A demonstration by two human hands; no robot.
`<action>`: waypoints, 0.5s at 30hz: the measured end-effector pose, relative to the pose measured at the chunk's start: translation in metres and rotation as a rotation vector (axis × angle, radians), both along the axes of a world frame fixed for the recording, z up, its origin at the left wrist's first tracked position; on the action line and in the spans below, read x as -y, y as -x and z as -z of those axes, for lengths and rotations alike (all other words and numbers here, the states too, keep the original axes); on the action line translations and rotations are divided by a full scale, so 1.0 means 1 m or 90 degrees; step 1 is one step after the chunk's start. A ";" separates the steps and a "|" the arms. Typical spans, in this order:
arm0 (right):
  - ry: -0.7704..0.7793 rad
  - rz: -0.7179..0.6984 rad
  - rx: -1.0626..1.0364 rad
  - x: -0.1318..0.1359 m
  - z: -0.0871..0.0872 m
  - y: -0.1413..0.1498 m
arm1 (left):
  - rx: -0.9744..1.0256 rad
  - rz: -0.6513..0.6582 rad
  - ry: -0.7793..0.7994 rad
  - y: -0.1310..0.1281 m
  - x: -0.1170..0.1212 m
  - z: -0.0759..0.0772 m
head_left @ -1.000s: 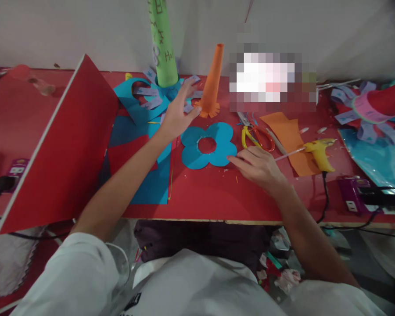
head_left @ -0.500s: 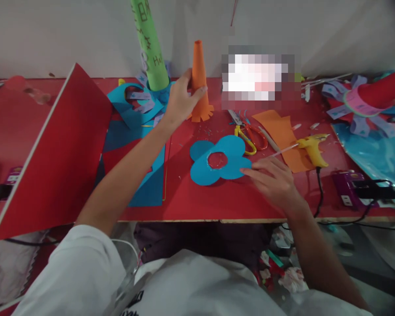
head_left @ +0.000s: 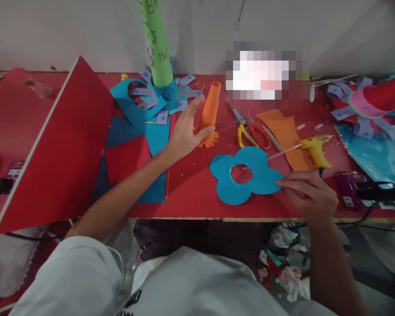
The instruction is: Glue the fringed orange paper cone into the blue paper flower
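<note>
My left hand (head_left: 186, 127) has its fingers apart beside an orange paper cone (head_left: 212, 105) with a fringed base. The thumb crosses in front of the cone's lower part; the cone leans a little to the right. In a pinch, my right hand (head_left: 311, 193) holds a blue paper flower (head_left: 235, 193) by the tip of its right petal. A round hole is cut through the flower's middle, and a glossy ring surrounds it. Behind the flower lie yellow-handled scissors (head_left: 246, 137) and red-handled scissors (head_left: 261, 136).
A yellow glue gun (head_left: 316, 147) lies on orange paper (head_left: 283, 127) at the right. A green paper tube (head_left: 161, 61) stands on a blue base at the back. A red board (head_left: 62, 145) leans at the left. A purple box (head_left: 350, 188) with cables sits near the front edge.
The orange cone has come lower and nearer to me, and my left fingers have spread away from it. My right hand has drawn the blue flower to the right and toward me.
</note>
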State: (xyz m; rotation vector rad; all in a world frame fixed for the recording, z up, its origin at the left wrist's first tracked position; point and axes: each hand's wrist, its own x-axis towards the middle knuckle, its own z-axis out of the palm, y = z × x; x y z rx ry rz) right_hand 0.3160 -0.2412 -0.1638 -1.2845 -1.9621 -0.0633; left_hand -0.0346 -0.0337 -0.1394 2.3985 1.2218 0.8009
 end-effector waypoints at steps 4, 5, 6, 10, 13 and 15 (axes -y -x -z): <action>0.008 -0.006 -0.002 -0.007 -0.006 0.007 | 0.026 -0.071 -0.088 0.021 0.032 0.007; 0.013 -0.002 -0.004 -0.009 -0.008 0.009 | 0.002 0.003 -0.081 0.024 0.043 0.010; 0.014 -0.002 -0.006 -0.011 -0.010 0.011 | -0.059 0.109 -0.051 0.025 0.054 0.012; -0.003 0.000 -0.006 -0.013 -0.023 0.020 | -0.235 0.422 -0.038 0.010 0.097 0.021; 0.002 0.038 0.005 -0.014 -0.034 0.027 | -0.257 0.404 -0.115 -0.002 0.116 0.024; -0.010 0.070 0.014 -0.017 -0.040 0.030 | -0.253 0.366 -0.171 -0.005 0.119 0.024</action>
